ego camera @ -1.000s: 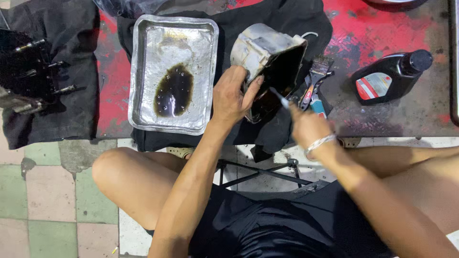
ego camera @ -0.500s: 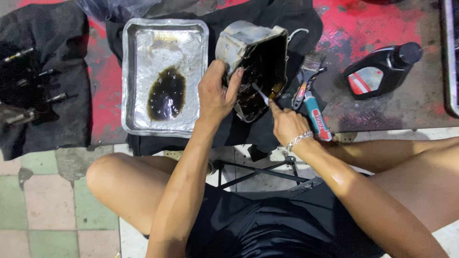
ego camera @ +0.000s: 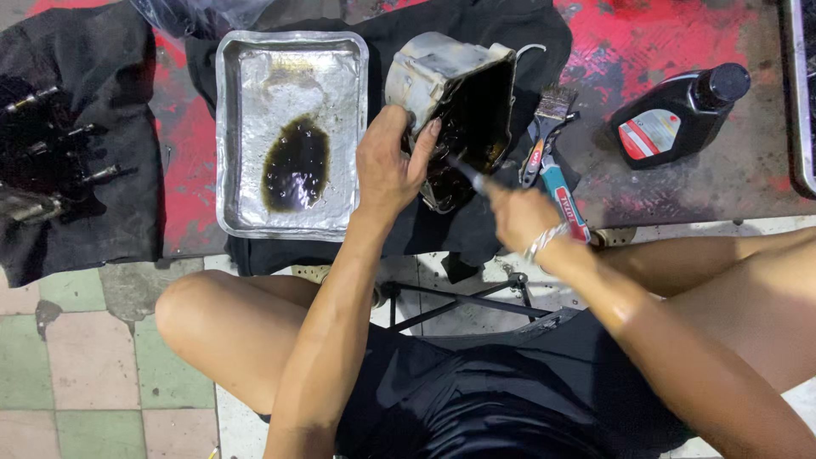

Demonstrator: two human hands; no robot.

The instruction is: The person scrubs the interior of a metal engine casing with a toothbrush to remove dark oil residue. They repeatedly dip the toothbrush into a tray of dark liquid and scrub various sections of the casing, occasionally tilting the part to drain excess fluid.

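Across the red, worn table (ego camera: 663, 51) I see black cloths spread out, one big cloth (ego camera: 76, 195) on the far left with dark bolts and metal parts lying on it, and another cloth (ego camera: 510, 34) under the work in the middle. On that middle cloth sits a shiny metal tray (ego camera: 340, 127) with a dark puddle of oil (ego camera: 295, 166) in its lower half. Just right of the tray I hold a grimy metal pan (ego camera: 438, 72) tipped on its side, its oily black hollow facing right. My left hand (ego camera: 387, 166) grips the pan's near edge, fingers wrapped over the rim and thumb on the outside. My right hand (ego camera: 520, 217) is blurred; its fingers are closed around a thin tool (ego camera: 466, 172) whose tip reaches into the pan's hollow. What kind of tool it is, I cannot tell. A black oil bottle (ego camera: 680, 115) lies on its side well to the right. Between the bottle and the pan lie a paintbrush (ego camera: 552, 106) and a blue-handled tool (ego camera: 561, 200), just beside my right hand.
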